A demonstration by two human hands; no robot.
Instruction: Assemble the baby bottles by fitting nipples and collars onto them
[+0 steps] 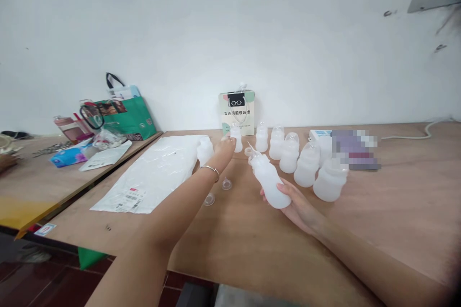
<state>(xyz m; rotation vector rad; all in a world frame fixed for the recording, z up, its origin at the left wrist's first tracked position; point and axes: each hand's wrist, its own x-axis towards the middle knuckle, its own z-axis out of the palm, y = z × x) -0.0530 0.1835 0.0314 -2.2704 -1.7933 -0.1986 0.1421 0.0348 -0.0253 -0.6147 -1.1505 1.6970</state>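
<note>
My right hand is wrapped around the lower part of a frosted white baby bottle. The bottle tilts to the left, and a clear thin tip rises from its top. Farther off, my left hand, with a bangle on its wrist, reaches to a capped baby bottle. Its fingers are mostly hidden, so their grip is unclear. Under my left forearm, a clear nipple and another clear nipple lie on the wooden table. A white bottle stands just left of my left hand.
Several capped bottles stand in a row on the right, near a blurred purple package. A large white plastic mailer lies at left. A paper bag stands against the wall. The left table holds a green bag and tissues.
</note>
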